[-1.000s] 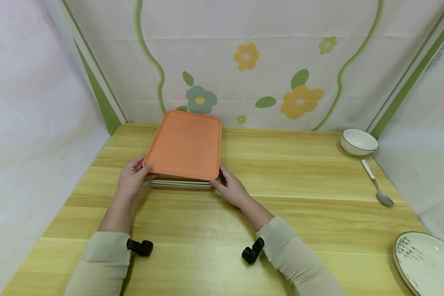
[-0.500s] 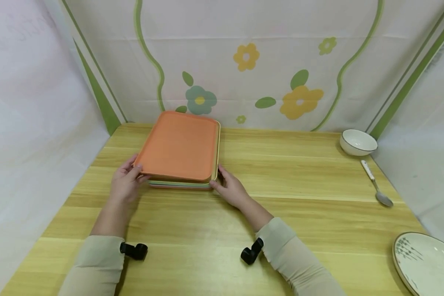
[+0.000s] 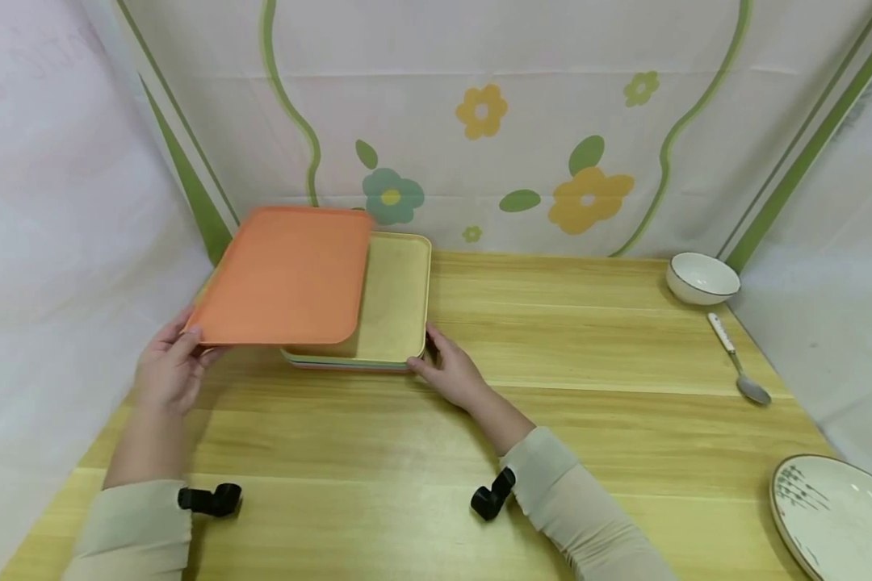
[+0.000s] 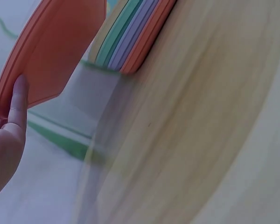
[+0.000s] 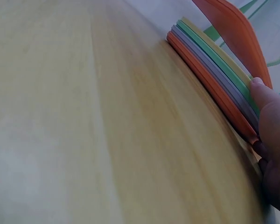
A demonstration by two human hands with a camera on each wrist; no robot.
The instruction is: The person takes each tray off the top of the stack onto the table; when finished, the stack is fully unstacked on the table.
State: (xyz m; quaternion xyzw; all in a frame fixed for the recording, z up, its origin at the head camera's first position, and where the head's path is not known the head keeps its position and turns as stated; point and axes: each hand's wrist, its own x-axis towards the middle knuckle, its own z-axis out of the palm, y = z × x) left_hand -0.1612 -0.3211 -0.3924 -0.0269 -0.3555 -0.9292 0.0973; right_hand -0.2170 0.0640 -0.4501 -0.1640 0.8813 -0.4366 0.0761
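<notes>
My left hand point(image 3: 170, 367) grips an orange tray point(image 3: 283, 274) by its near left corner, thumb on top. That tray is raised and tilted, partly over a stack of trays with a yellow tray point(image 3: 396, 298) uppermost. In the left wrist view a green tray point(image 4: 116, 37), a purple tray point(image 4: 133, 35) and a lower orange tray point(image 4: 149, 37) lie beneath the yellow one. At the stack's near right corner, my right hand point(image 3: 450, 371) holds the trays, its thumb point(image 5: 259, 86) at the top edge and its fingers low on the side.
A white bowl point(image 3: 701, 282) stands at the back right of the wooden table point(image 3: 552, 339). In front of it lies a spoon point(image 3: 741, 367) with a white handle. Patterned plates point(image 3: 843, 516) sit at the near right edge. A flowered cloth point(image 3: 480, 177) hangs behind the table.
My left hand has carried the orange tray leftward off the stack, uncovering much of the yellow tray. My right hand has stayed at the stack's corner.
</notes>
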